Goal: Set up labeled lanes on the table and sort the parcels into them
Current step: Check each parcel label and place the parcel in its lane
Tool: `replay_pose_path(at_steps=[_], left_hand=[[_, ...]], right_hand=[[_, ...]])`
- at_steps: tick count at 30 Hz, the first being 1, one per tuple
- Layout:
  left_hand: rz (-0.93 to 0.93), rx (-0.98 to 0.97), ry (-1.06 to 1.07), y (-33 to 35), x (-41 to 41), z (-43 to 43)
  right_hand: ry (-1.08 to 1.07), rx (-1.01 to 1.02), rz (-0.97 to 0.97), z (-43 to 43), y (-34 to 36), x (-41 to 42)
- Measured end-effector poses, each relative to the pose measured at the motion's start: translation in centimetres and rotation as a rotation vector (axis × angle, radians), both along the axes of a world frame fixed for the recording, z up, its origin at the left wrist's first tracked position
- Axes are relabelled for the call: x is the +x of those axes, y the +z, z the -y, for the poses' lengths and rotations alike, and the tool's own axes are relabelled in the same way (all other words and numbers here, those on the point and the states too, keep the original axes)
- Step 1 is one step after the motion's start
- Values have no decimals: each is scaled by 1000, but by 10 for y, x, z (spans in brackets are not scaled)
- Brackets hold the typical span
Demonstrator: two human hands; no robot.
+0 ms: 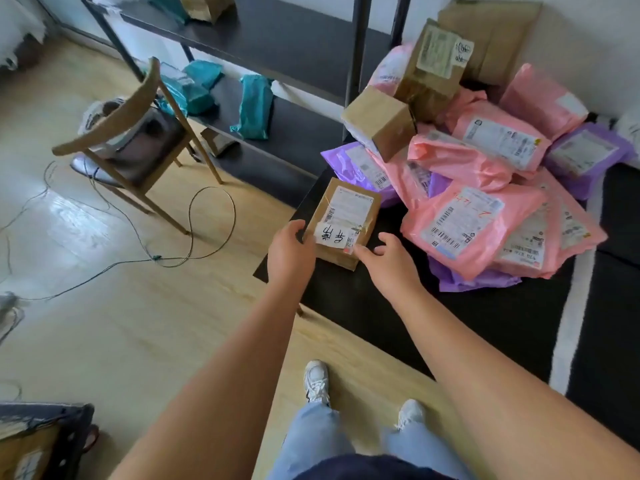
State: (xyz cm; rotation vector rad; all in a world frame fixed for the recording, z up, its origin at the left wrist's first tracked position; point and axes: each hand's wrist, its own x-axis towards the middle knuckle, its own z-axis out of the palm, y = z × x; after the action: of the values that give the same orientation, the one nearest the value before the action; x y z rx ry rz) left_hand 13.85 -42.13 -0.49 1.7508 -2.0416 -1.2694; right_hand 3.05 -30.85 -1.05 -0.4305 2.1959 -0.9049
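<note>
**Brown parcel at the worktop's left corner**

My left hand (289,249) holds the left edge of a flat brown parcel (341,216), thumb curled over the top, the other fingers hidden. The parcel is a kraft-paper packet with a printed shipping label (349,206) on its far half and a white slip (332,237) with black handwriting on its near half. Clear tape crosses it. My right hand (388,261) is spread and loose, with its fingertips touching the parcel's near right corner and nothing gripped. I cannot tell whether the parcel lies flat or is slightly raised.

Just to the right, pink mailers (467,223) are heaped over purple mailers (585,154), all with barcode labels. Cardboard boxes (381,126) are stacked at the back of the heap.

Everything sits on a black worktop (363,306), and the parcel is at its near left corner. A pale wooden floor (138,323) spreads to the left, with a wooden chair (131,133) and loose cables (194,230) on it. Behind the chair stands a dark shelf rack (277,39) carrying teal bags (254,105). A white wall runs behind the heap.
</note>
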Motion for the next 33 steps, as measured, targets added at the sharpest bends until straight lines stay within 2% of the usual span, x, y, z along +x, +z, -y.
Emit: replay_pose_path(at_steps=[9,17,22,30,33], left_hand=[[2,41,-95,-25,-14,12],[59,150,-55,-32,-17,-27],[11,250,-37,-38,-22,-57],[-48,269,43,-35,-32,-61],[1,255,48,-30,-34,-61]], right_hand=[[-63,98,21,25,-23,3],[-40,97,-13,-16,-28,-11],[10,21,28,-52,-25,-30],[51,-63,38,-55,-35,-42],[65,-65,42,-56,-39,-43]])
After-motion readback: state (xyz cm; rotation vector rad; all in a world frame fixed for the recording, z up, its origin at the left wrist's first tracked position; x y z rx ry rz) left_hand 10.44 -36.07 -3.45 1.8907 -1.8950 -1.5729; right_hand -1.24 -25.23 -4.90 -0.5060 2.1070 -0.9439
